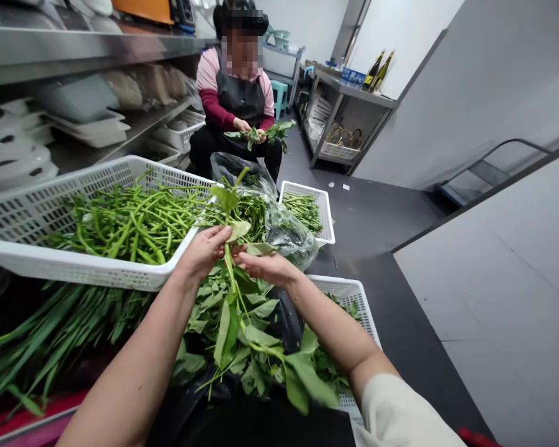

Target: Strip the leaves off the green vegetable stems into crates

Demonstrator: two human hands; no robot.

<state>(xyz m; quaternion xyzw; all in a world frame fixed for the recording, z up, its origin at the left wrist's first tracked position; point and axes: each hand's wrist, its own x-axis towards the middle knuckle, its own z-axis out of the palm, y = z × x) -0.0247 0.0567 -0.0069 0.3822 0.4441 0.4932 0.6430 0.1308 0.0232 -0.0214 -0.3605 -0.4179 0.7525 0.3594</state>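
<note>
The near leafy stem (pixel 233 282) is light green with mid-green leaves (pixel 223 332). The left basket (pixel 65 266) is white with a slotted pattern; its stalks (pixel 133 223) are yellow-green. The far apron (pixel 240 96) is black, the far stool (pixel 279 93) turquoise.

A long, pale-green leafy stem (pixel 230 268) stands nearly upright at the centre of the frame, its tip (pixel 243 176) leaning slightly right. Near the top are a yellow-green leaf (pixel 225 198) and, just below, a paler leaf (pixel 239 231). Further down, a narrow-looking leaf (pixel 223 332) hangs almost vertically, its outline slightly blurred.
</note>
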